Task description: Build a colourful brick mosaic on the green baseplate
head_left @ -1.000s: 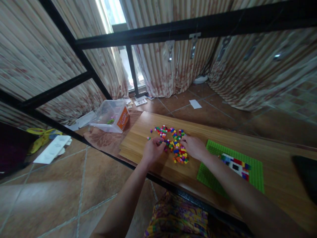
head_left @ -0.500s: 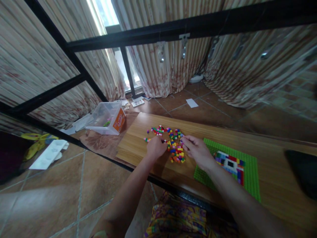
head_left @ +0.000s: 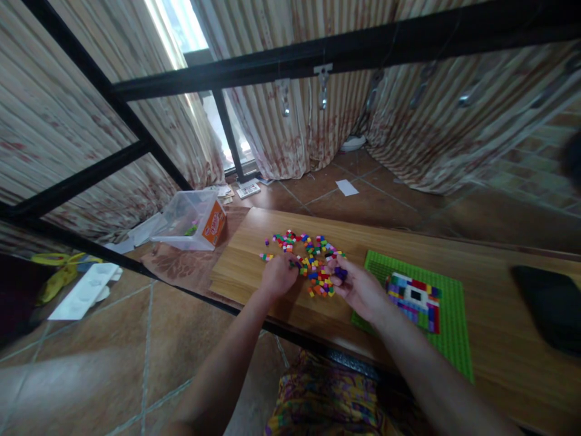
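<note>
Right hand: half curled, palm up, holding purple bricks over the pile's right side.
Left hand: bunched low at the pile's left side; cannot tell if gripping anything.
Pile: scattered loose toward the table's left edge.
Board: lying flat right of the pile, reaching near the table's near edge.
Mosaic: set on the board.
Box: standing open past the table's left edge.

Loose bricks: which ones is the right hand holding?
The dark purple bricks, resting in the right hand; the multicoloured pile beside it lies on the wooden tabletop.
</note>
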Demonstrator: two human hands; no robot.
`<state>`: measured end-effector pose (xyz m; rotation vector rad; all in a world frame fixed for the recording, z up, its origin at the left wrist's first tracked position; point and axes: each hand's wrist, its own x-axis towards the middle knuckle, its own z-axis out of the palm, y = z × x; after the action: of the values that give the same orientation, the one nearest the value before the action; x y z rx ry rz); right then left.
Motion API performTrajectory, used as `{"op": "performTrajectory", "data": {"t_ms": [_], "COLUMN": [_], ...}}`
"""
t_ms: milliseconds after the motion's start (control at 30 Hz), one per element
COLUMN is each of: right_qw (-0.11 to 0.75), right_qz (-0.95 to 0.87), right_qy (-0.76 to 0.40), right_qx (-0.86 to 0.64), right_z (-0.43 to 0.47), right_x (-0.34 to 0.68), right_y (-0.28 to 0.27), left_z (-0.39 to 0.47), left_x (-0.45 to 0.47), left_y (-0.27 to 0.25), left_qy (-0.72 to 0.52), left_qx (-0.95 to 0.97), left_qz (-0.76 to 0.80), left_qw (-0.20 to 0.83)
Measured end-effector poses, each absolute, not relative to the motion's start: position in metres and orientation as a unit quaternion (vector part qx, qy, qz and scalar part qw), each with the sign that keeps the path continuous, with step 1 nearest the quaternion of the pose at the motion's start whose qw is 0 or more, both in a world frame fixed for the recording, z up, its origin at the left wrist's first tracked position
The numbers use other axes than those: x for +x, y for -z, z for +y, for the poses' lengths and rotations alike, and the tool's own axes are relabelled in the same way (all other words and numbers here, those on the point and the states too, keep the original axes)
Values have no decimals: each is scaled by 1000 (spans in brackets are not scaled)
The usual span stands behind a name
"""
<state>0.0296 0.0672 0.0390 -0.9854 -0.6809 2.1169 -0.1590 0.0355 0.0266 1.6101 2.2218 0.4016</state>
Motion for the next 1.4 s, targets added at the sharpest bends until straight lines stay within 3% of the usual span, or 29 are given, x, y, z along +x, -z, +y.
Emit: {"op": "performTrajectory", "data": {"t_ms": [400,767,900,1167,1400], "right_qw": [348,337,349,373,365], "right_qz": [-316,-409,-346,-169,-63], "right_qy": [-786,-738,-772,-847,-867], "right_qx": [-402,-417,-403,-338,-334], "right_z": [57,45,39,24,7], "right_x": [24,11,13,13,0], "right_y": [-39,-45,-48,-37,-23], "left_z": [32,-4,-10,-20,-22], "left_x": [-154,-121,-112,-88,-69], "left_y": [-33,-64,-57,-54,-49], "left_qy": [-117,-299,-384,-602,-653], "left_qx": [611,648,621,314,301], "left_qz": [771,663,636,534,535], "left_qw": [135,228,252,504,444]}}
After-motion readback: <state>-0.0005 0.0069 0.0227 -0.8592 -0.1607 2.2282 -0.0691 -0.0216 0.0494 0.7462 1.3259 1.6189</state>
